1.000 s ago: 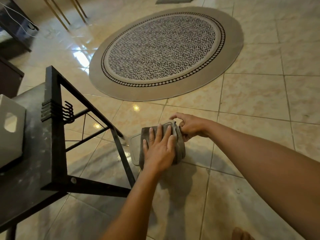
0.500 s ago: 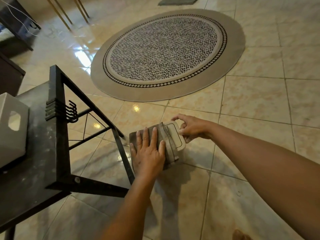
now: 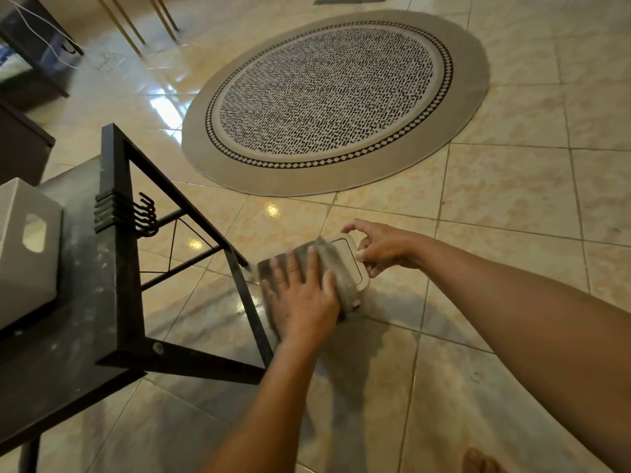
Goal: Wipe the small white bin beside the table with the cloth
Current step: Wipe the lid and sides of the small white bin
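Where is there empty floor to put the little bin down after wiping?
Bare tiles lie between the round rug and the right hand, and right of the bin. Left is crowded: the table frame stands close beside the cloth.

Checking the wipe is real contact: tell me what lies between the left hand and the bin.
In the head view, the grey cloth lies between them: the left hand presses flat on it, draped over the bin.
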